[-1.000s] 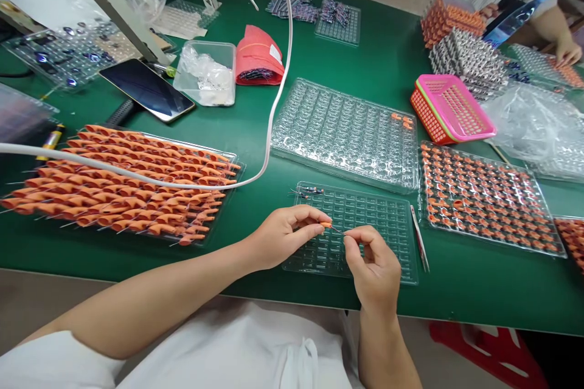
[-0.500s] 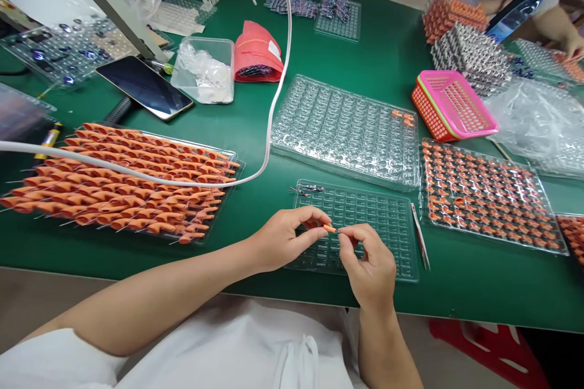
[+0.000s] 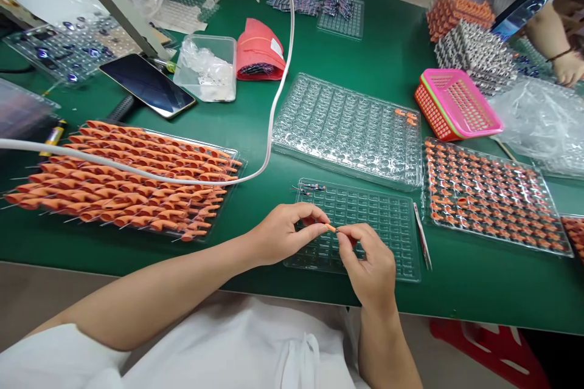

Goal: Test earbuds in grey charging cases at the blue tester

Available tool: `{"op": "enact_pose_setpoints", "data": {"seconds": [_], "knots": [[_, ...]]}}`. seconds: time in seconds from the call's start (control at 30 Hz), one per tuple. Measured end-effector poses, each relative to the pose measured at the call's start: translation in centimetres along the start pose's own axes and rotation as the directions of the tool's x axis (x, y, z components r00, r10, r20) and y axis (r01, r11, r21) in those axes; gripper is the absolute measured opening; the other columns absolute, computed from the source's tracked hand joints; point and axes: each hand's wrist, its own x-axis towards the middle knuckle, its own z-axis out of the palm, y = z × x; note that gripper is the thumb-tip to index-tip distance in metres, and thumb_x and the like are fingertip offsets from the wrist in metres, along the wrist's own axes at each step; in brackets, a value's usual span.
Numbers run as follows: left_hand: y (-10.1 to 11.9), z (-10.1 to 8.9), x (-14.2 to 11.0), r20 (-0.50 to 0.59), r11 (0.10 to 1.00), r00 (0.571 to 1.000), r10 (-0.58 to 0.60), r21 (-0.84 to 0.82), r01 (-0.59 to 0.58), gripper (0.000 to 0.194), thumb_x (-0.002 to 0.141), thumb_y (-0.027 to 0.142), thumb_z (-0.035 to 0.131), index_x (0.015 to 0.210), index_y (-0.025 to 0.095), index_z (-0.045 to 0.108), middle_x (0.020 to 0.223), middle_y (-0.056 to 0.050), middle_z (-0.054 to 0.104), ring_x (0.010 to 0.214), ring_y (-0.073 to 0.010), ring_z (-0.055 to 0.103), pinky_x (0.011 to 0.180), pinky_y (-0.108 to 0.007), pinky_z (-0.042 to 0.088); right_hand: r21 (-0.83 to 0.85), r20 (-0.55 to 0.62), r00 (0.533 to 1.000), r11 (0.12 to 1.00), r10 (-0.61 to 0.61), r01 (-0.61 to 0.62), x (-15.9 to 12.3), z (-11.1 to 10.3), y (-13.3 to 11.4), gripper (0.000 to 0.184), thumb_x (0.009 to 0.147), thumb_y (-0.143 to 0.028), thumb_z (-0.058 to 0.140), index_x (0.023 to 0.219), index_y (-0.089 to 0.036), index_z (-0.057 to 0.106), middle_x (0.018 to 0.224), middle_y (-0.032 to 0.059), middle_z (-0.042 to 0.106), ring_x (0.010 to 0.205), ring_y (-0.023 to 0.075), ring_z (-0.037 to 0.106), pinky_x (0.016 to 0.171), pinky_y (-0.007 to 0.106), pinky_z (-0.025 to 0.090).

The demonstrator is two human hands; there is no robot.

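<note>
The right hand (image 3: 371, 264) has moved nearer the left hand (image 3: 280, 234), both hands pinching an orange piece (image 3: 331, 228).

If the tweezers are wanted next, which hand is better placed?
Right, I'd say. The tweezers lie to the right of the right hand; the left hand is farther off. Both look busy, though: left pinches a small orange piece, right a dark part at its end.
</note>
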Motion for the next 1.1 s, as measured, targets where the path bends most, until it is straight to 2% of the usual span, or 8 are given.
{"op": "enact_pose_setpoints", "data": {"seconds": [0.33,0.67,1.1], "knots": [[-0.04,-0.13,0.0,-0.004,1.0,1.0,-0.021,-0.018,0.021,0.018,0.09,0.032,0.058,0.092,0.018,0.07,0.082,0.0,0.069,0.073,-0.0129,0.059,0.068,-0.022,0.045,0.046,0.027,1.0,0.999,-0.004,0.003,-0.14,-0.16,0.04,0.013,0.095,-0.013,0.055,0.099,-0.022,0.064,0.088,0.0018,0.063,0.077,0.0153,0.06,0.068,0.027,0.047],[0.06,0.0,-0.06,-0.022,1.0,1.0,0.019,-0.002,-0.02,0.015,0.089,0.028,0.06,0.092,0.017,0.07,0.082,0.0,0.068,0.075,-0.0123,0.061,0.071,-0.022,0.046,0.041,0.04,0.999,0.999,-0.002,0.001,0.12,-0.17,-0.02,0.012,0.095,-0.013,0.054,0.095,-0.02,0.064,0.085,0.0015,0.063,0.073,0.0146,0.058,0.065,0.027,0.045],[0.01,0.06,-0.12,-0.007,0.999,1.0,-0.014,-0.046,0.014,0.016,0.089,0.03,0.06,0.09,0.017,0.069,0.079,0.001,0.068,0.073,-0.0117,0.059,0.068,-0.021,0.045,0.075,0.053,0.998,0.997,-0.012,0.008,-0.01,-0.18,0.06,0.013,0.095,-0.012,0.056,0.1,-0.021,0.065,0.09,0.0018,0.065,0.08,0.0151,0.061,0.07,0.027,0.047]]}}
